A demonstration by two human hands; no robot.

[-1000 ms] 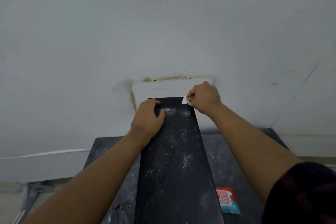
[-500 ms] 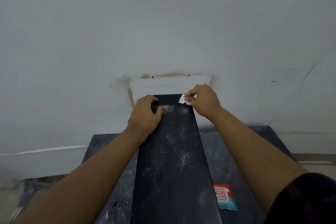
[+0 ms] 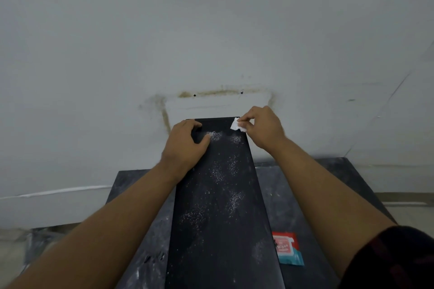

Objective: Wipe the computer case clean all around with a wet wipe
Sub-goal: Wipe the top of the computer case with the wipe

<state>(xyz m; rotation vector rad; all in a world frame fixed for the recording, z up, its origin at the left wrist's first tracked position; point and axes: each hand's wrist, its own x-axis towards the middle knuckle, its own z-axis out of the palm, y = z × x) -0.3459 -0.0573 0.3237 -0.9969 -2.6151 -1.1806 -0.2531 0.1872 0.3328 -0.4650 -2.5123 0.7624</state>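
A stained white wall [image 3: 211, 30] backs the dark, scuffed surface [image 3: 305, 195]. The left hand [image 3: 183, 145], grip clenched, clasps the far left corner of the black computer case [image 3: 218, 206] standing there, its top dust-speckled. The right hand [image 3: 263, 129] pinches a wet wipe [image 3: 237, 124] at the right corner. The case's sides are hidden.

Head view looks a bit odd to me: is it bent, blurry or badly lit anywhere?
Head view: the wide lens bends the white strip along the wall; light is dim, flat, bluish, without glare or hard shadows; the computer case, the left hand gripping it and the right hand pinching the wet wipe are sharp; the near sleeve is soft.
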